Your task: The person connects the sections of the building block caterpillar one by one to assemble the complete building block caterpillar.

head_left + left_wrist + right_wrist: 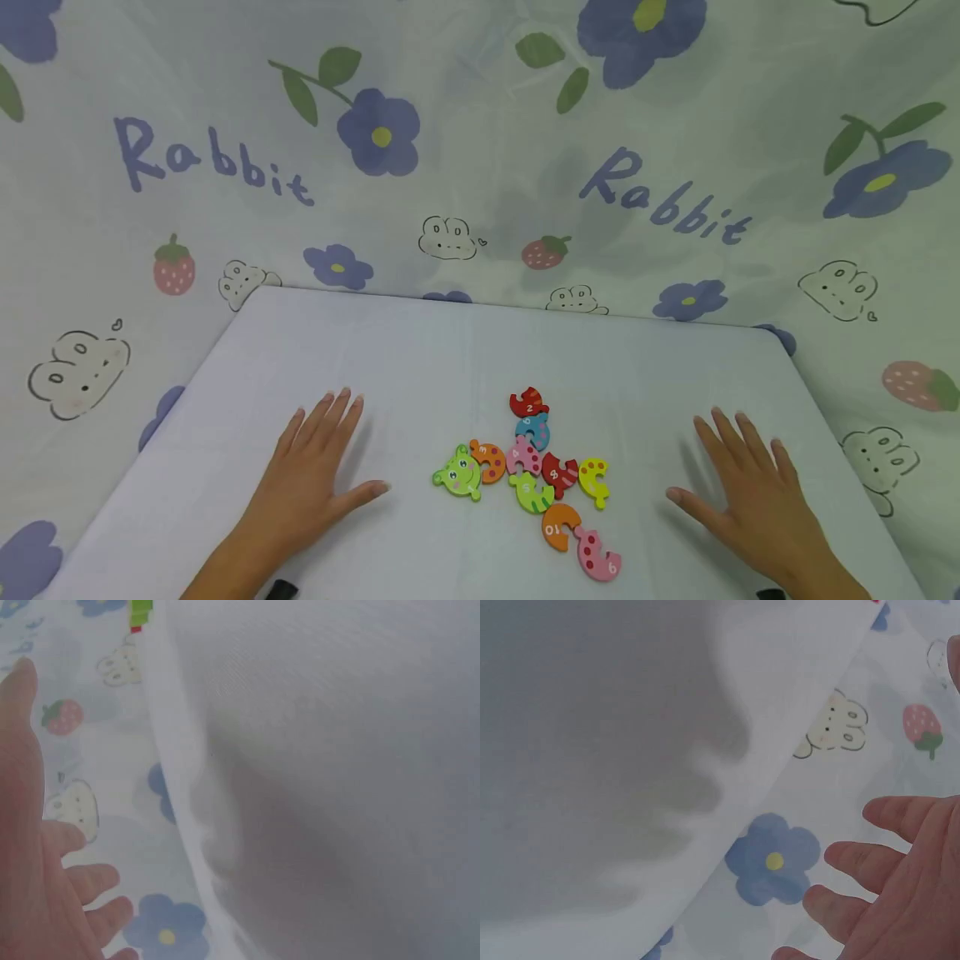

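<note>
Numbered caterpillar puzzle pieces lie flat mid-table in the head view. A green smiling head piece is at the left, against an orange piece. Red, blue and pink pieces run down the middle. Beside them are another red piece, a yellow piece and a green striped piece. Nearest me lie an orange piece and a pink piece. My left hand, left of the pieces, has spread fingers and holds nothing. Opposite, my right hand is likewise spread and holds nothing.
The white tabletop ends at a back edge before a curtain printed with rabbits, flowers and strawberries. Both wrist views show table edge and patterned cloth beyond the fingers. Hand shadows fall on the white surface.
</note>
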The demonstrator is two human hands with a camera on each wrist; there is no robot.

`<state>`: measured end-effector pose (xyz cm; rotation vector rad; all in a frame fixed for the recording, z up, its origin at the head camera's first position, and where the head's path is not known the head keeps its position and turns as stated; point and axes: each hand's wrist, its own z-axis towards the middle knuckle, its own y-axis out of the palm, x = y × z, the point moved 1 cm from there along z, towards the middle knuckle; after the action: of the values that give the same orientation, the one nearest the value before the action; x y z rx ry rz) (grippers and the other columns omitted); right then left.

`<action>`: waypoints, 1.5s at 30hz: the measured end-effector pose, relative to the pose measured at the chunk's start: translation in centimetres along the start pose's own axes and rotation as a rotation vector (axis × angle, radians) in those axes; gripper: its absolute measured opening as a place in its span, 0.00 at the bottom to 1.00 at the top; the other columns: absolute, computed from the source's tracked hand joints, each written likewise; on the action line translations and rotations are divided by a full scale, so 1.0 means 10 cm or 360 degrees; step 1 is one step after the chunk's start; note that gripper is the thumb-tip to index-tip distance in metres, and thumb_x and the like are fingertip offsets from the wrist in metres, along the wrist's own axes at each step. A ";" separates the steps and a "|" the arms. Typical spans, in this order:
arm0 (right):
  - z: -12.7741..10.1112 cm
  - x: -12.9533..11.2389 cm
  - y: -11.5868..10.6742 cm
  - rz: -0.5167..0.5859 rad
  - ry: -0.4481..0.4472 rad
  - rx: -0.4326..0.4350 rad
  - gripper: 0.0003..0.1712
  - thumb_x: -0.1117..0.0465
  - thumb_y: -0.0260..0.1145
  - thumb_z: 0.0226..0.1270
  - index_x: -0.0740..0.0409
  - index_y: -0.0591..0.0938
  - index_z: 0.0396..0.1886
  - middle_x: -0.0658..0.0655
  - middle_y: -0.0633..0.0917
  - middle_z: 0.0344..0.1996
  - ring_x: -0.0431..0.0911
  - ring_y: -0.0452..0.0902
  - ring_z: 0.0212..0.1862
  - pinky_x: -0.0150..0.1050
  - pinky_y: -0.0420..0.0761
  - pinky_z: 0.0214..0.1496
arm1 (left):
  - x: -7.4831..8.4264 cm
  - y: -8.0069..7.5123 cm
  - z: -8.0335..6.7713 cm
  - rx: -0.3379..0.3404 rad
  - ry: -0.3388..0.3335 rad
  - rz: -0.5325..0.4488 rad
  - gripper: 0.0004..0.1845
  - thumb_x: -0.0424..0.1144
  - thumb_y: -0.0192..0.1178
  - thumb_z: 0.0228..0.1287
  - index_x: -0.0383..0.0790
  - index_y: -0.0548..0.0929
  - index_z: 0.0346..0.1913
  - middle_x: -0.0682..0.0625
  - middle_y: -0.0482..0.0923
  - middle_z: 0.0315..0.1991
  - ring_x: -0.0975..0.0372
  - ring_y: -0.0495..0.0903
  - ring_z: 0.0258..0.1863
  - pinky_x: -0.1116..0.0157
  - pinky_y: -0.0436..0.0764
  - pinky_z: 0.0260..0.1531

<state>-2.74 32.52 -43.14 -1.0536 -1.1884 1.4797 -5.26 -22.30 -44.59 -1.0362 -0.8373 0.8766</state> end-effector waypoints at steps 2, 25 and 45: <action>0.03 -0.03 -0.01 0.0013 0.0002 -0.0011 0.62 0.27 0.72 0.59 0.63 0.65 0.79 0.70 0.62 0.77 0.66 0.42 0.81 0.63 0.24 0.76 | 0.03 0.01 0.02 -0.0011 0.0008 -0.0004 0.60 0.76 0.62 0.61 0.43 0.52 0.85 0.41 0.56 0.81 0.45 0.53 0.80 0.46 0.44 0.77; 0.62 -0.55 -0.13 0.0133 -0.0142 -0.0163 0.50 0.33 0.73 0.64 0.60 0.73 0.75 0.67 0.78 0.67 0.65 0.73 0.67 0.67 0.73 0.64 | 0.79 0.27 0.51 -0.0477 0.0218 -0.0182 0.43 0.70 0.66 0.63 0.44 0.78 0.72 0.51 0.83 0.57 0.57 0.81 0.55 0.52 0.81 0.56; 1.29 -1.10 0.01 0.0227 -0.0306 -0.0378 0.43 0.37 0.71 0.68 0.61 0.77 0.72 0.65 0.80 0.65 0.61 0.75 0.67 0.59 0.79 0.61 | 0.82 0.31 0.50 -0.0381 0.0251 -0.0158 0.34 0.65 0.76 0.54 0.43 0.85 0.54 0.56 0.81 0.42 0.66 0.71 0.35 0.65 0.78 0.37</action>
<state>-13.09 19.37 -40.47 -1.1959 -1.4795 1.6065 -6.94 -12.32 -44.82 -1.2444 -0.8661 0.6113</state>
